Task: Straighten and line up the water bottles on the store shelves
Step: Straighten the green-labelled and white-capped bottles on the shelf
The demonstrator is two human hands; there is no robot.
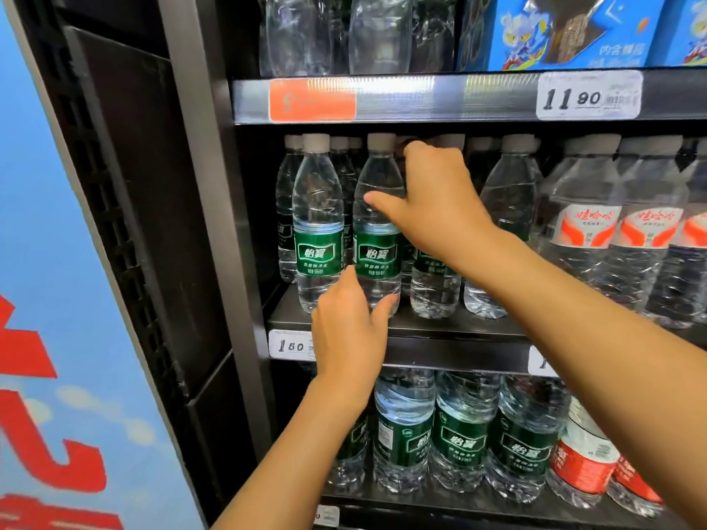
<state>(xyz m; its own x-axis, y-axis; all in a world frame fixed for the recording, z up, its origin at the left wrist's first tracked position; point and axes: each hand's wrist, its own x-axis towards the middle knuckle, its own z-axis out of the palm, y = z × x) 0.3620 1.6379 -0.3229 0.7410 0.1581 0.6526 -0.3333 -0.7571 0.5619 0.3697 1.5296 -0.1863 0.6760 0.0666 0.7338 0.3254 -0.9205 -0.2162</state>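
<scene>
On the middle shelf (421, 327) the green-label water bottles stand upright, long axis vertical, caps up. The second green-label bottle (377, 223) from the left stands at the front edge, its label facing the camera, just beside the first green-label bottle (317, 223). The third green-label bottle (434, 288) is mostly hidden behind the right hand (436, 200) (only its lower half shows). The bottles behind are dark and hard to make out. The right hand is curled around the upper part of the third bottle, thumb stretched onto the second bottle's shoulder. The left hand (350, 330) is half open at the second bottle's base, thumb and forefinger touching its two sides.
</scene>
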